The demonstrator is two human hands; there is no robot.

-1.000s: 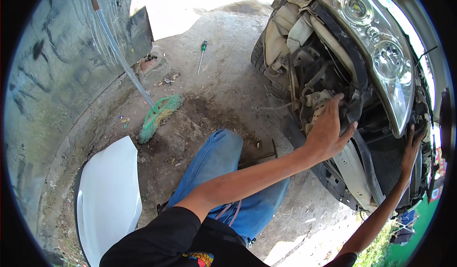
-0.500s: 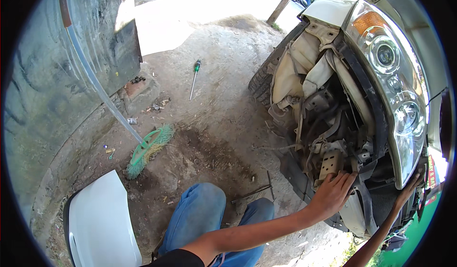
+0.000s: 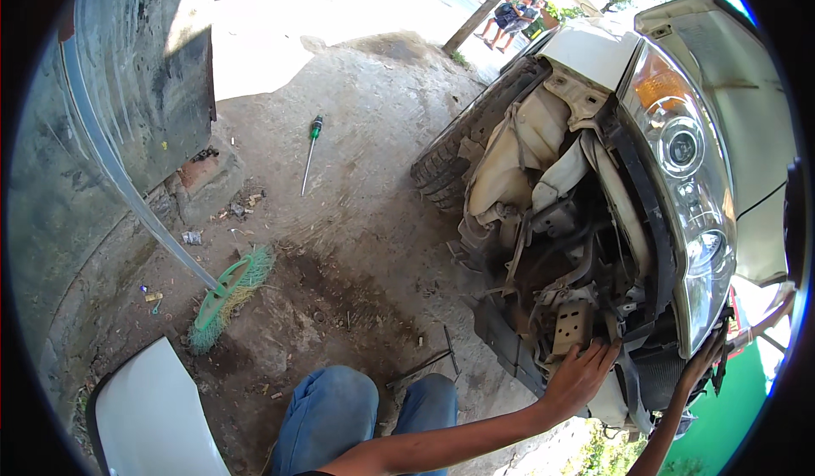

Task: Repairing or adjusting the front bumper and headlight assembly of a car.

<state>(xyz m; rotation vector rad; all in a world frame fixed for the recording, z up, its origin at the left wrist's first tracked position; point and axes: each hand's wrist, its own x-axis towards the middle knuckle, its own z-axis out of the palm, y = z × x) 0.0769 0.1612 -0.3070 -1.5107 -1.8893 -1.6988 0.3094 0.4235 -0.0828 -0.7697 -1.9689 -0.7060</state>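
Note:
A pale car stands on my right with its front end stripped, baring the metal and plastic behind it. My left hand (image 3: 580, 377) reaches across to a perforated metal bracket (image 3: 572, 327) low in the cavity, its fingers stretched out and their tips at the bracket's lower edge. Further right, my right hand (image 3: 703, 362) lies against the car's front below the large clear headlight (image 3: 682, 149), with fingers extended upward and partly in shadow. Between the hands a grey strip (image 3: 630, 378) hangs down next to dark radiator fins. Neither hand visibly holds a loose part.
On the concrete floor lie a green-handled screwdriver (image 3: 311, 154), a T-shaped metal tool (image 3: 441, 357) by my knees and a green broom (image 3: 229, 294). A white body panel (image 3: 153, 412) stands at lower left. The raised hood (image 3: 734, 120) is far right; people (image 3: 512, 19) are in the background.
The view has shifted, so the floor objects sit further left and lower, and people now show in the background. Both hands stay at nearly the same spots on the car.

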